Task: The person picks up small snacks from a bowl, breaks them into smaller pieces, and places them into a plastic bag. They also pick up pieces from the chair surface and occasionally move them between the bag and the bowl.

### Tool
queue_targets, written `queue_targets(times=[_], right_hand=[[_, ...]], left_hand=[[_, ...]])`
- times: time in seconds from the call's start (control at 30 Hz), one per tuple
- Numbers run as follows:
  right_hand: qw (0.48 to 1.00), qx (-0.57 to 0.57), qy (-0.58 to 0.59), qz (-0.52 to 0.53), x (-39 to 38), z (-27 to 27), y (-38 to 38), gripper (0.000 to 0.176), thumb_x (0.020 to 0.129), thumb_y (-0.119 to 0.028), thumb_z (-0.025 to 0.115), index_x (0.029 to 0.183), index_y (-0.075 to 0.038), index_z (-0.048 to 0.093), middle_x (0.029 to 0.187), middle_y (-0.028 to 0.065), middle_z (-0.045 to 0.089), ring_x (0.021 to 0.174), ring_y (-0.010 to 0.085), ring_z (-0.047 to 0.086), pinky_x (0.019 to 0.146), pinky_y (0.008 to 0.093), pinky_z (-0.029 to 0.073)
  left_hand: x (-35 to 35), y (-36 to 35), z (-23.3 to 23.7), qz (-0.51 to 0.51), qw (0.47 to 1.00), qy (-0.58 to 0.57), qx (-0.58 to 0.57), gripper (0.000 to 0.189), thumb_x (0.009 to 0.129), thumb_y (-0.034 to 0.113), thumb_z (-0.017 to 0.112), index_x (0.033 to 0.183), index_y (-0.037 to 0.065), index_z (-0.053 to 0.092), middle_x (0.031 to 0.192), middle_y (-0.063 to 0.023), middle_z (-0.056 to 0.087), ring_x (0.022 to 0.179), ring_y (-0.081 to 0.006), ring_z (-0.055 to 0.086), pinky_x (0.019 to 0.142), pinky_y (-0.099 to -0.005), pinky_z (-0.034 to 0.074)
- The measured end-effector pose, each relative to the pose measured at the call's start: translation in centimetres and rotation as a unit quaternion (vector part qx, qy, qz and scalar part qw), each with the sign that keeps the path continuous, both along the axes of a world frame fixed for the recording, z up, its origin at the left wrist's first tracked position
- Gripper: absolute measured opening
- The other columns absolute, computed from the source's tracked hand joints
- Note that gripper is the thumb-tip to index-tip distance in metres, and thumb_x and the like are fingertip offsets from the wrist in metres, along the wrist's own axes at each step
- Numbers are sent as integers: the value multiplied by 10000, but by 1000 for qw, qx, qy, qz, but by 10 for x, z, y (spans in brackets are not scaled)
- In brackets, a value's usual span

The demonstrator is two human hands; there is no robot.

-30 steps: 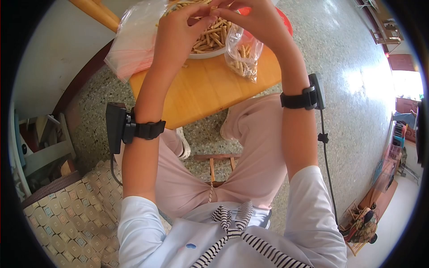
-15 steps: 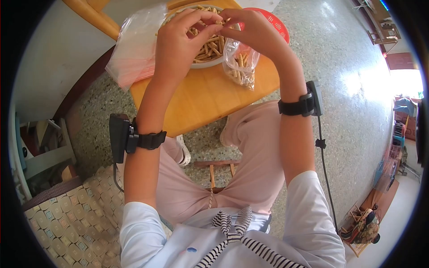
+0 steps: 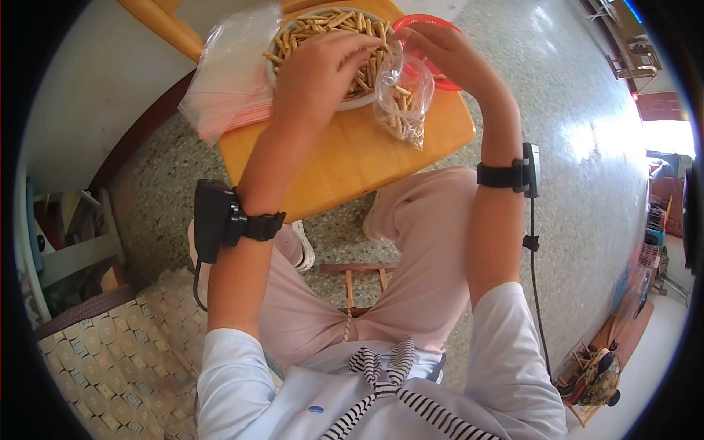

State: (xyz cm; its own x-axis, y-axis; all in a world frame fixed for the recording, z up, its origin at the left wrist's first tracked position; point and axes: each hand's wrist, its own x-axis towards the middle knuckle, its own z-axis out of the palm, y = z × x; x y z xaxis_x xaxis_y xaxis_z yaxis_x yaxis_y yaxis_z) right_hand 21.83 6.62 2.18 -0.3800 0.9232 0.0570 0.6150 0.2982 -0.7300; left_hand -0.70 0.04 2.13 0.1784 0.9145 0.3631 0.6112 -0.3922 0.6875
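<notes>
My left hand (image 3: 323, 70) hangs over a white bowl (image 3: 358, 103) heaped with brown stick-shaped pieces (image 3: 323, 23). Its fingers stretch rightward, slightly apart from the thumb, and I see nothing held in them. At the bowl's right edge my right hand (image 3: 451, 53) is bent, fingertips drawn together; whatever is between them is too small to make out. Just below the fingertips a clear plastic bag (image 3: 402, 117) stands with its mouth open and several sticks inside. Behind the right hand is a red basket (image 3: 425, 20), partly covered by it.
A stack of clear plastic bags (image 3: 227, 81) with reddish lower edges lies left of the bowl. All this rests on a small yellow wooden table (image 3: 345, 161). Speckled floor (image 3: 565, 183) surrounds it, and a patterned cushion (image 3: 125, 359) lies at lower left.
My hands, earlier meeting fingertip to fingertip above the bowl, have parted. The left has lowered over the bowl, the right has shifted right. The small bag's mouth looks wider and more visible.
</notes>
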Motion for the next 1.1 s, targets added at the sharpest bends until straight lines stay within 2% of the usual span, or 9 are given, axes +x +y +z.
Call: queue_targets(times=[0.03, 0.1, 0.23, 0.3, 0.4, 0.5, 0.83, 0.9, 1.1], right_hand=[[1000, 26, 5, 12, -2, -2, 1, 413, 983, -439, 587, 1197, -109, 712, 974, 122, 722, 885, 237, 681, 791, 359, 533], [998, 53, 9, 22, -7, -3, 1, 401, 985, -432, 584, 1196, -117, 715, 959, 127, 721, 869, 246, 681, 784, 367, 534], [995, 88, -13, 34, -16, -3, -1, 394, 975, -437, 591, 1197, -137, 717, 939, 147, 726, 867, 288, 693, 777, 393, 542], [993, 111, -12, 48, -20, -3, -2, 390, 971, -436, 597, 1198, -143, 717, 935, 157, 727, 869, 299, 697, 771, 399, 543], [994, 97, -37, 23, -24, 1, -7, 368, 968, -422, 606, 1190, -153, 721, 917, 161, 729, 868, 305, 700, 760, 394, 545], [992, 113, -44, 38, -26, 3, -8, 351, 958, -409, 624, 1178, -157, 727, 916, 147, 731, 865, 294, 699, 755, 392, 546], [994, 75, -53, 65, -30, 12, -14, 296, 920, -346, 642, 1124, -152, 736, 954, 110, 747, 899, 291, 701, 799, 387, 559], [994, 66, -58, 65, -31, 11, -14, 297, 920, -348, 642, 1124, -154, 736, 963, 112, 748, 909, 293, 703, 806, 390, 560], [994, 68, -51, 71, -30, 6, -11, 285, 934, -344, 627, 1112, -153, 740, 955, 126, 745, 912, 296, 713, 807, 394, 560]], left_hand=[[-9, 2, -2, 0, 1000, 1, 0, 250, 915, 194, 679, 1149, 125, 734, 1190, -81, 698, 1091, -286, 639, 953, -374, 499], [-27, 7, -10, 24, 984, 162, 68, 302, 884, 169, 701, 1185, 156, 714, 1120, -71, 696, 1088, -281, 629, 936, -382, 503], [-30, 2, -23, 21, 978, 205, 28, 352, 842, 156, 738, 1189, 204, 701, 999, -57, 679, 1041, -289, 639, 889, -426, 520], [-25, 2, -23, 29, 971, 227, 62, 298, 844, 131, 732, 1134, 130, 665, 970, -76, 661, 1026, -290, 638, 854, -404, 518], [-23, 5, -18, 32, 978, 206, 1, 229, 842, 121, 732, 1052, 104, 641, 975, -69, 658, 975, -297, 652, 806, -415, 520], [-24, 6, -18, 30, 975, 219, 27, 205, 844, 118, 730, 1021, 99, 629, 970, -63, 655, 936, -292, 661, 777, -413, 519], [-21, 5, -14, -28, 993, 114, -21, 155, 856, 200, 730, 988, 125, 697, 998, -36, 650, 976, -272, 639, 838, -396, 510], [-20, 6, -20, -57, 984, 161, 55, 152, 853, 194, 732, 989, 128, 714, 996, -27, 651, 989, -263, 635, 860, -391, 506], [-17, 6, -25, -59, 982, 167, 62, 162, 836, 182, 737, 986, 127, 717, 987, -15, 653, 989, -258, 635, 865, -377, 509]])
